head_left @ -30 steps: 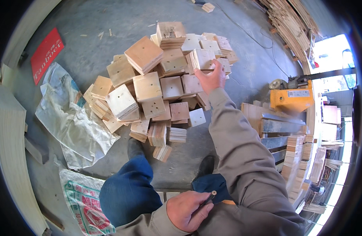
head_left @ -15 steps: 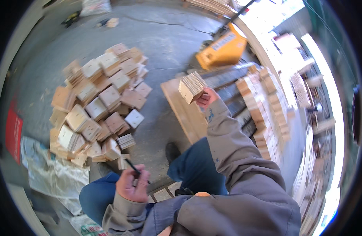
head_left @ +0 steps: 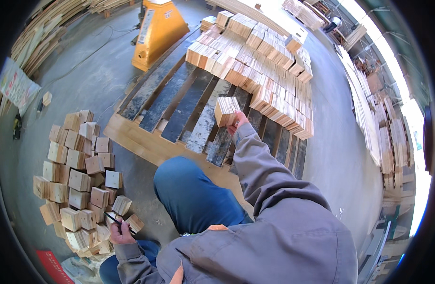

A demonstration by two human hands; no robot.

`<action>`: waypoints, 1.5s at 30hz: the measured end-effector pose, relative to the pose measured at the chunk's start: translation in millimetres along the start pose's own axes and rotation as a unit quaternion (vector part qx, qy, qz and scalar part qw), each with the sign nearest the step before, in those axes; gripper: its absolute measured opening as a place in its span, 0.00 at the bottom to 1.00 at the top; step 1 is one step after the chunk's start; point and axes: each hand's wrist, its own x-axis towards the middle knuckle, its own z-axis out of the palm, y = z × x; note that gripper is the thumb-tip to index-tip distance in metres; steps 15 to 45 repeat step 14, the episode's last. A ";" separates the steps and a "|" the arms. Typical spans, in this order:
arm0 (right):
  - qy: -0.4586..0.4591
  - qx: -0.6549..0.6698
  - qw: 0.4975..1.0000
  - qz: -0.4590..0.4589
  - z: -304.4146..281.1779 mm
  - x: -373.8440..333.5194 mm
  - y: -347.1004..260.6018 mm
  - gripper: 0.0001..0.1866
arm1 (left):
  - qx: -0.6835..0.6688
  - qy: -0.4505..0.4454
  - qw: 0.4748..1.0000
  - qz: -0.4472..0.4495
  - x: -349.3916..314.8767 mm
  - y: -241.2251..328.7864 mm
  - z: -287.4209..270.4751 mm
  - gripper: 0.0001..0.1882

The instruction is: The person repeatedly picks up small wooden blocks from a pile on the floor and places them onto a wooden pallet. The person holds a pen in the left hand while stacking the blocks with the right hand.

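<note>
My right hand point(head_left: 238, 124) grips a small stack of square plywood pieces point(head_left: 225, 110) by its near right side, holding it above the dark slats of a wooden pallet point(head_left: 178, 106). Neat rows of similar plywood blocks point(head_left: 248, 75) cover the far and right part of that pallet. My left hand point(head_left: 121, 233), low at the left, is closed on a thin black pen-like stick point(head_left: 112, 217). Just beyond it lies a heap of plywood blocks point(head_left: 79, 181) on the floor, some with small dark holes or marks on their faces.
A yellow pallet jack point(head_left: 157, 33) stands at the pallet's far left end. Long boards point(head_left: 42, 35) are piled at the far left, near a white sack point(head_left: 19, 85). A red object point(head_left: 53, 266) lies at lower left. More stacked timber point(head_left: 392, 137) lines the right side.
My view has swung right, bringing the pallet and its rows into the middle. My right hand has carried the plywood stack over the slats. The left still holds the black stick.
</note>
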 end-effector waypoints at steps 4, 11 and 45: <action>0.076 0.100 0.989 -0.076 -5.9 25.0 -34.0 0.30 | 0.025 -0.007 1.000 -0.004 9.4 -20.3 4.6 0.11; 0.016 0.005 0.999 -0.027 -24.3 -15.6 -39.0 0.44 | 0.069 -0.022 0.997 -0.024 4.8 -22.3 7.6 0.11; -0.019 -0.013 0.999 -0.037 -46.4 10.6 -12.1 0.39 | 0.090 -0.025 0.995 -0.022 6.5 -17.8 13.1 0.11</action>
